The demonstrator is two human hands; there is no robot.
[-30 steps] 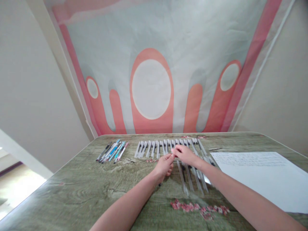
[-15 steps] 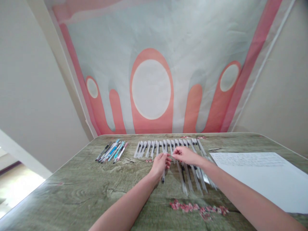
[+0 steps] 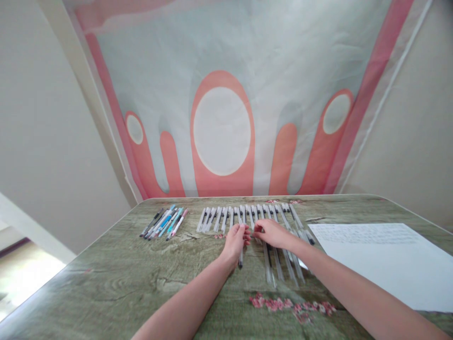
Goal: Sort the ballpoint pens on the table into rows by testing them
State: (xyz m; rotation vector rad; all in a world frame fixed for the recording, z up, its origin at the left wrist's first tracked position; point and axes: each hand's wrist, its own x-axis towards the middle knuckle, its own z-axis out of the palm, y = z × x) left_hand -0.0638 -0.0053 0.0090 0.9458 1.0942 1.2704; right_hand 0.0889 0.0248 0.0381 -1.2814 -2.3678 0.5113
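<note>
My left hand (image 3: 235, 242) is closed around a slim clear pen (image 3: 241, 260) whose dark end points down toward me. Just right of it, my right hand (image 3: 271, 233) has its fingers pinched together; whatever is between them is too small to make out. Behind both hands runs a row of clear pen barrels (image 3: 218, 219) with dark parts near their far ends. More clear pen parts (image 3: 289, 268) lie side by side beneath and in front of my right hand, partly covered by it.
A group of coloured pens (image 3: 164, 223) lies at the left. At the right is a large white sheet (image 3: 385, 269) with rows of writing along its far edge. The wood-patterned table (image 3: 116, 283) ends at a wall with a pink and grey covering.
My right hand has moved slightly toward me and its fingertips have curled down. My left hand has stayed almost in place with the pen.
</note>
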